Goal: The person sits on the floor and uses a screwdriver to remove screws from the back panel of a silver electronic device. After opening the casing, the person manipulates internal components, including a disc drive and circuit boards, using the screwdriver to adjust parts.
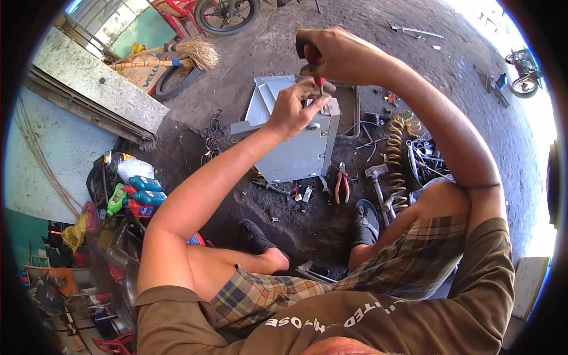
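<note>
A grey sheet-metal box (294,155) stands on the dark ground before me, with a round fitting on its near face. My right hand (343,54) is closed round the red handle of a screwdriver (320,80), held upright above the box's far right corner. At that corner, the thumb and fingers of my left hand (294,108) close about the screwdriver's lower end. Whether a screw sits between those fingertips is hidden. A small metal bracket (333,107) shows just right of my left thumb.
Red-handled pliers (342,184), a hammer (377,174) and a yellowish coil spring (395,155) lie to the right of the box. A container of metal parts (427,155) is beyond them. Bottles (145,190) stand at left; a broom (200,54) and tyre (176,84) lie farther off.
</note>
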Demonstrator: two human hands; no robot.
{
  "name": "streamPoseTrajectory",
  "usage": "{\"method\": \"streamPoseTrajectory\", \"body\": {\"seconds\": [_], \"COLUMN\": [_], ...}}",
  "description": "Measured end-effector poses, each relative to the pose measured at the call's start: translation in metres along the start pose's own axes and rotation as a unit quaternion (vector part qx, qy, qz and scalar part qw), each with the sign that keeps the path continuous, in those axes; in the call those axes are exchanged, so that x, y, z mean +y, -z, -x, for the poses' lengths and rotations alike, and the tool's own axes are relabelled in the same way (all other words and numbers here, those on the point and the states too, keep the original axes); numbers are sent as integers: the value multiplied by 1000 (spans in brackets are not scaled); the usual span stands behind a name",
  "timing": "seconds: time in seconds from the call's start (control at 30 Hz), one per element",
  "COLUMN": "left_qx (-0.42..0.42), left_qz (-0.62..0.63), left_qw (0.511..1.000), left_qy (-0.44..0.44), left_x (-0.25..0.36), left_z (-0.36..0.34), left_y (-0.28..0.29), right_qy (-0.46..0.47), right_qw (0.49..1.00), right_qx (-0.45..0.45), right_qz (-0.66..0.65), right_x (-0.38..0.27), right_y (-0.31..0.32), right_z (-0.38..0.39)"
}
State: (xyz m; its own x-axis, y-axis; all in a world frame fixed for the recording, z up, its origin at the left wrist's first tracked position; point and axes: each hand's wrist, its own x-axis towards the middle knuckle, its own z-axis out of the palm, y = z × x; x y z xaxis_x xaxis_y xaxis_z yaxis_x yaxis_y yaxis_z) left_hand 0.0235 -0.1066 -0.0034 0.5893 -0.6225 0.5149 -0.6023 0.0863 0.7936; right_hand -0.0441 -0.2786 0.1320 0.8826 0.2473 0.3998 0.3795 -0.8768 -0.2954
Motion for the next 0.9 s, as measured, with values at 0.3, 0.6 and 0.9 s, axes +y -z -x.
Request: {"method": "streamPoseTrajectory", "body": {"seconds": [0.3,0.6,0.9], "left_qx": [-20,-4,-33], "left_qz": [-68,-149,-214], "left_qw": [997,989,976], "left_qy": [-13,-22,2], "left_x": [5,13,14], "left_z": [1,1,2], "left_y": [3,3,4], "right_qy": [-14,-20,-48], "right_qw": [999,999,996], "right_qx": [-2,20,40], "right_qz": [-41,-47,-60], "right_x": [-5,1,-1], "right_y": [-2,-11,-15], "right_z": [2,3,7]}}
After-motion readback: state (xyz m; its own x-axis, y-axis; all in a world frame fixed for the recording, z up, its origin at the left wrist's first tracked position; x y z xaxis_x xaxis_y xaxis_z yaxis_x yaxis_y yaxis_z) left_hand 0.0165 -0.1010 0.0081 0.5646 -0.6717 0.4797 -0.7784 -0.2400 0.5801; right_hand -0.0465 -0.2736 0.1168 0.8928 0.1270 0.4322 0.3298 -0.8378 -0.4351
